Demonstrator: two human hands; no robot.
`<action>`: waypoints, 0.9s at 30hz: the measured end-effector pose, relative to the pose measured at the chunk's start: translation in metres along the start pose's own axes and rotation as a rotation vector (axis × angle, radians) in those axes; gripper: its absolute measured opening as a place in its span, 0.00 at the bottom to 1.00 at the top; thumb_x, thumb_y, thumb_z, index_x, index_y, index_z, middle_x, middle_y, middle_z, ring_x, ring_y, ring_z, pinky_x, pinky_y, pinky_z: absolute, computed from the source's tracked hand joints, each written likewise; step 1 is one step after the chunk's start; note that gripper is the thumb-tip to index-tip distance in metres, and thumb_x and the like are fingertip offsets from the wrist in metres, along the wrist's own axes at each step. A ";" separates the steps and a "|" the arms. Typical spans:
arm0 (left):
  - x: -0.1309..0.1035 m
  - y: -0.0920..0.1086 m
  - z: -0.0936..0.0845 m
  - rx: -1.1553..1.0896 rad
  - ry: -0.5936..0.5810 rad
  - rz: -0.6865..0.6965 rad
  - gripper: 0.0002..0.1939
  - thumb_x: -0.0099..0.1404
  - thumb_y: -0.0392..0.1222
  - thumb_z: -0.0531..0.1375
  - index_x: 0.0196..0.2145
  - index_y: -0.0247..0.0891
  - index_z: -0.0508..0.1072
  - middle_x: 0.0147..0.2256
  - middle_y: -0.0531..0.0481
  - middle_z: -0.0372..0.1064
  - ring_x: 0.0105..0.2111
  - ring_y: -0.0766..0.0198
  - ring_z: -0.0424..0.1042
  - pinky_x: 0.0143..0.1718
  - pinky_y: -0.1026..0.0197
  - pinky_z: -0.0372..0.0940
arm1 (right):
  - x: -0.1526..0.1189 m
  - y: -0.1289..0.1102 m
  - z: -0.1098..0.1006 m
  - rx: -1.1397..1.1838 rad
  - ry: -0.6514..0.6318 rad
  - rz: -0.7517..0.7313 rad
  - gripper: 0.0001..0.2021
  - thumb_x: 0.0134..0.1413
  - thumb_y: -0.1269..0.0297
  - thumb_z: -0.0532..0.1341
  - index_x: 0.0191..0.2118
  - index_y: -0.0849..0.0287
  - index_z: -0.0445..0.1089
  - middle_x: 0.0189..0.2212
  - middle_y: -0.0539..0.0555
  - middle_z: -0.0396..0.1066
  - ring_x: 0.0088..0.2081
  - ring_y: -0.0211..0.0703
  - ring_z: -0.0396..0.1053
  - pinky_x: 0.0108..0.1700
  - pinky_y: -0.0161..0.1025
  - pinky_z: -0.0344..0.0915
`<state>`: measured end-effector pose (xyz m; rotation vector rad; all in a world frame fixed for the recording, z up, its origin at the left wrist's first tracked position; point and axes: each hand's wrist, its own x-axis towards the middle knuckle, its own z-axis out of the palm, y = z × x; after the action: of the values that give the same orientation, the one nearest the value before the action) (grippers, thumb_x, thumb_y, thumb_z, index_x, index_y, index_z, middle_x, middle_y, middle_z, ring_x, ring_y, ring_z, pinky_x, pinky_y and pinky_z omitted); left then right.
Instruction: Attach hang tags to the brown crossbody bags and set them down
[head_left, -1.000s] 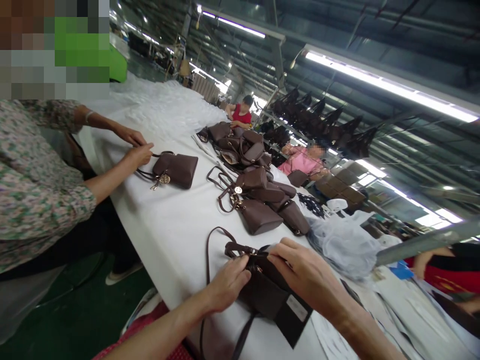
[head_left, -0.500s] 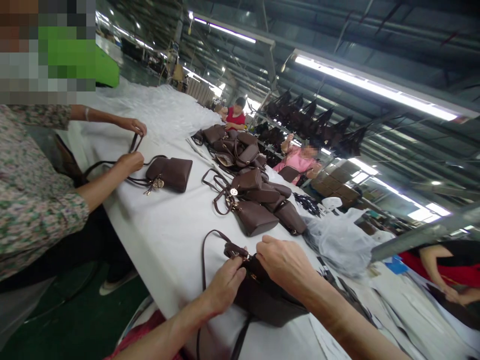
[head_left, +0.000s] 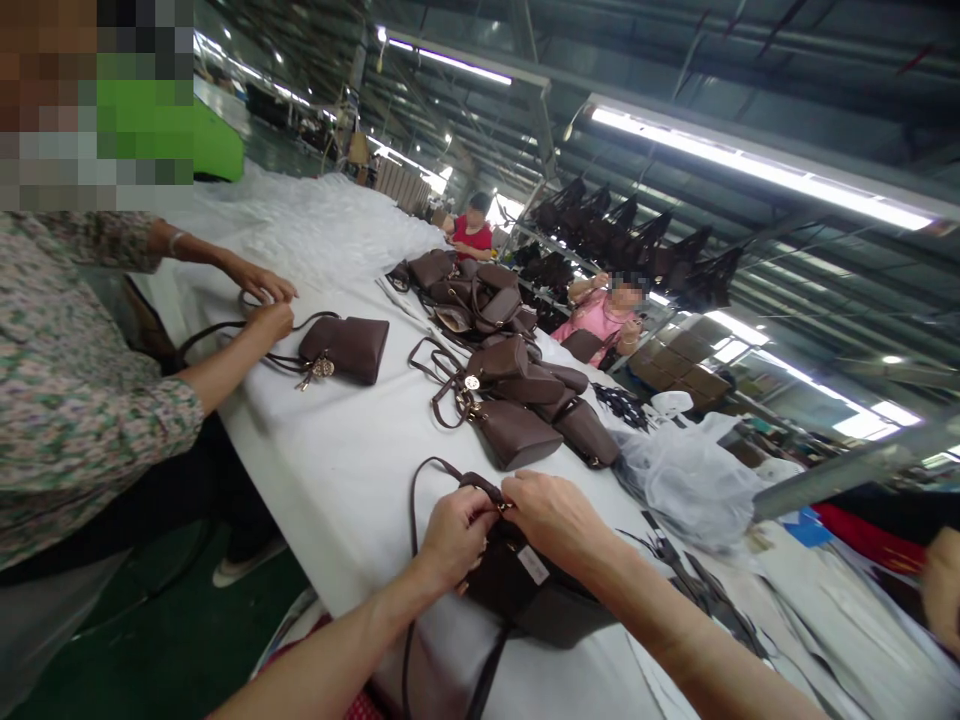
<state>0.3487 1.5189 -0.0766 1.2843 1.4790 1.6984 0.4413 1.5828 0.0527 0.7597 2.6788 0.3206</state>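
Observation:
A dark brown handbag (head_left: 559,610) lies on the white table in front of me, with a small pale label (head_left: 533,565) showing on it. Its thin strap (head_left: 411,510) loops out to the left and down over the table edge. My left hand (head_left: 459,540) is closed on the strap end at the bag's top. Against it, my right hand (head_left: 551,515) pinches the same spot, where a bit of gold metal hardware (head_left: 502,506) shows between the fingertips. The fingers hide most of the hardware.
Beyond my hands lies a pile of finished brown bags (head_left: 517,432). To the left, a co-worker's hands (head_left: 270,310) hold the strap of another bag (head_left: 349,348). Clear plastic (head_left: 686,470) and dark strips (head_left: 697,590) lie on the right. Other people work across the table.
My left hand has moved up and in, meeting my right hand at the strap end. The pale label has come into sight. The co-worker's hands have come closer together.

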 end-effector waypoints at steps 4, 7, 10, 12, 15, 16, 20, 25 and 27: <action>-0.002 0.009 -0.026 0.153 -0.098 0.136 0.09 0.59 0.32 0.55 0.24 0.38 0.71 0.27 0.52 0.69 0.30 0.63 0.66 0.33 0.63 0.58 | -0.005 0.009 -0.001 0.273 0.114 -0.134 0.07 0.55 0.72 0.60 0.40 0.61 0.71 0.35 0.54 0.73 0.37 0.43 0.70 0.37 0.35 0.59; -0.002 0.018 -0.036 0.204 -0.105 0.215 0.10 0.61 0.31 0.54 0.27 0.38 0.72 0.29 0.50 0.70 0.33 0.62 0.67 0.35 0.62 0.59 | -0.005 0.009 0.001 0.369 0.158 -0.201 0.08 0.57 0.74 0.57 0.37 0.60 0.74 0.32 0.53 0.73 0.35 0.39 0.69 0.37 0.33 0.59; 0.002 0.026 -0.035 0.255 -0.094 0.260 0.11 0.61 0.30 0.52 0.29 0.38 0.73 0.30 0.49 0.69 0.34 0.62 0.67 0.37 0.61 0.60 | -0.002 0.008 0.006 0.329 0.175 -0.184 0.10 0.57 0.73 0.57 0.36 0.59 0.76 0.32 0.53 0.73 0.34 0.40 0.70 0.35 0.34 0.57; 0.005 0.030 -0.032 0.260 -0.078 0.276 0.11 0.61 0.30 0.52 0.28 0.38 0.72 0.30 0.49 0.68 0.34 0.62 0.67 0.36 0.61 0.59 | 0.001 0.009 0.009 0.294 0.191 -0.158 0.09 0.55 0.73 0.58 0.36 0.58 0.76 0.32 0.53 0.73 0.35 0.40 0.70 0.34 0.34 0.56; 0.010 0.033 -0.027 0.224 -0.034 0.271 0.11 0.61 0.31 0.52 0.25 0.38 0.69 0.27 0.50 0.66 0.31 0.63 0.66 0.34 0.62 0.58 | 0.003 0.012 0.013 0.282 0.222 -0.136 0.09 0.56 0.71 0.57 0.35 0.57 0.76 0.32 0.52 0.74 0.35 0.40 0.70 0.32 0.34 0.54; 0.011 0.033 -0.026 0.206 -0.023 0.258 0.10 0.61 0.31 0.52 0.24 0.38 0.68 0.27 0.50 0.66 0.30 0.63 0.65 0.33 0.62 0.58 | 0.003 0.013 0.014 0.283 0.231 -0.126 0.10 0.57 0.71 0.57 0.35 0.56 0.76 0.32 0.52 0.74 0.35 0.39 0.70 0.31 0.34 0.53; 0.015 0.029 -0.019 0.134 0.012 0.179 0.10 0.60 0.32 0.53 0.23 0.38 0.68 0.25 0.51 0.66 0.28 0.65 0.65 0.32 0.63 0.58 | 0.005 0.016 0.014 0.272 0.231 -0.081 0.09 0.56 0.70 0.57 0.33 0.57 0.75 0.32 0.52 0.74 0.33 0.38 0.70 0.29 0.34 0.50; 0.017 0.019 -0.011 0.004 0.037 0.097 0.10 0.61 0.35 0.54 0.23 0.37 0.69 0.25 0.52 0.66 0.27 0.65 0.65 0.30 0.64 0.59 | 0.006 0.018 0.014 0.263 0.238 -0.107 0.10 0.54 0.72 0.56 0.31 0.57 0.76 0.30 0.52 0.74 0.31 0.37 0.69 0.29 0.35 0.50; 0.016 0.016 -0.009 -0.056 0.039 0.078 0.09 0.61 0.36 0.54 0.24 0.37 0.70 0.25 0.52 0.66 0.28 0.65 0.66 0.31 0.64 0.60 | 0.006 0.018 0.015 0.261 0.258 -0.105 0.10 0.53 0.73 0.56 0.30 0.57 0.76 0.29 0.51 0.74 0.31 0.37 0.69 0.29 0.35 0.50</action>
<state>0.3372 1.5252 -0.0559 1.3023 1.4097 1.8112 0.4504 1.6032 0.0429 0.6853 3.0331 0.0431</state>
